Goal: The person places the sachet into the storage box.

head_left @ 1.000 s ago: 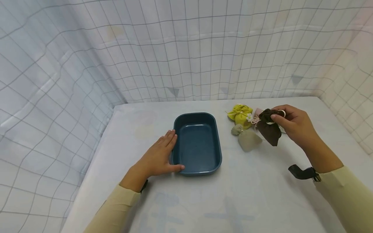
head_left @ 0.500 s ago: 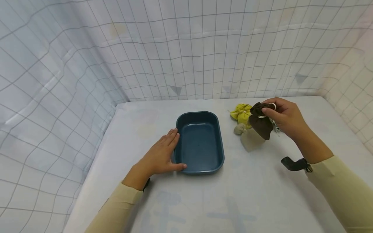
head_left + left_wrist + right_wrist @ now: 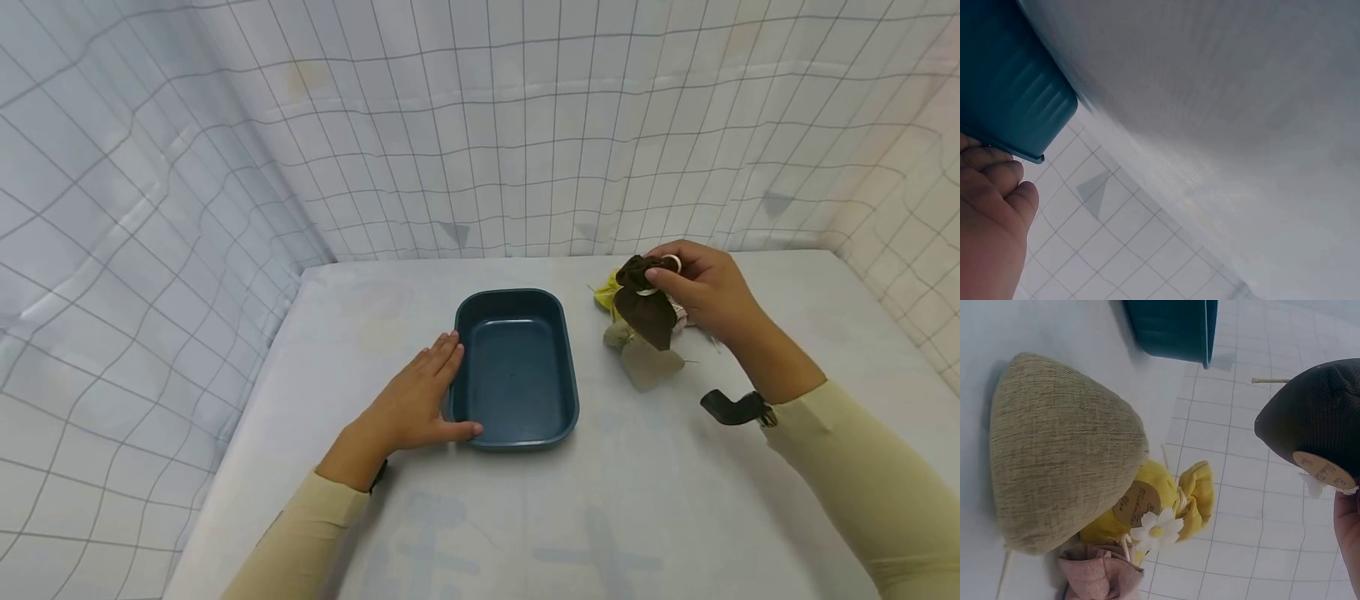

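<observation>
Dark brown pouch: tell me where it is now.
In the head view, the right hand pinches the dark brown pouch to the right of the blue tray, where it partly hides the yellow pouch and the beige pouch.

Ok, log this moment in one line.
left hand: touching tray | right hand: holding brown pouch aloft, outside tray | beige pouch, yellow pouch, pink pouch: right of tray

In your right-wrist view, a round brown tag [image 3: 1137, 505] on the yellow pouch [image 3: 1196, 503] carries script — so does a second tag [image 3: 1324, 470] on the dark pouch [image 3: 1316, 409] — but you can't make out the words.
</observation>
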